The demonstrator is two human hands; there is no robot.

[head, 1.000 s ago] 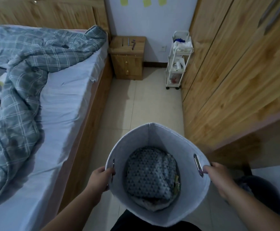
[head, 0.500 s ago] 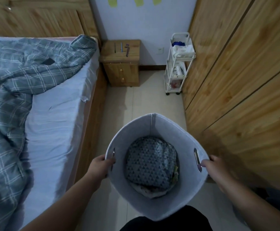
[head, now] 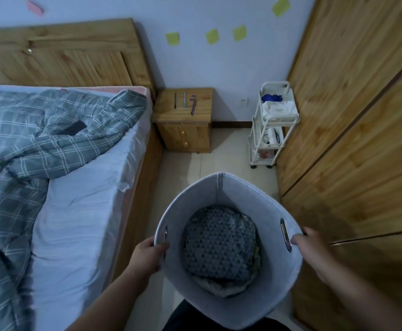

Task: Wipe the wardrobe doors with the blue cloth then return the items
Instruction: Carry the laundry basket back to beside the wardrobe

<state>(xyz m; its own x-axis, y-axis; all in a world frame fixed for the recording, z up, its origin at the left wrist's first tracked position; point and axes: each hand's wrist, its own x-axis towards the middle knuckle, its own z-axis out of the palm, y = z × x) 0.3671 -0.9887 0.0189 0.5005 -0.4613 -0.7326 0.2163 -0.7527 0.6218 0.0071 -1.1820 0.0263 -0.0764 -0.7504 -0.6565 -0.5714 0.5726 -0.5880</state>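
I hold a grey felt laundry basket [head: 221,187] in front of me above the floor. My left hand [head: 147,254] grips its left rim by the slot handle, my right hand [head: 307,244] grips its right rim. Inside lies folded dark fabric with a triangle pattern [head: 219,242]. The wooden wardrobe doors [head: 353,130] run along the right. A blue cloth [head: 270,97] lies on the top shelf of a white rolling cart [head: 257,125] at the far end, against the wardrobe.
A bed [head: 80,211] with a checked grey quilt [head: 39,137] fills the left side. A wooden nightstand [head: 183,120] with pens on it stands at the back wall. A narrow tiled aisle [head: 219,156] runs between bed and wardrobe.
The view has tilted up and moved forward down the aisle, so the headboard and sticky notes now show. Both hands keep the same hold on the basket.
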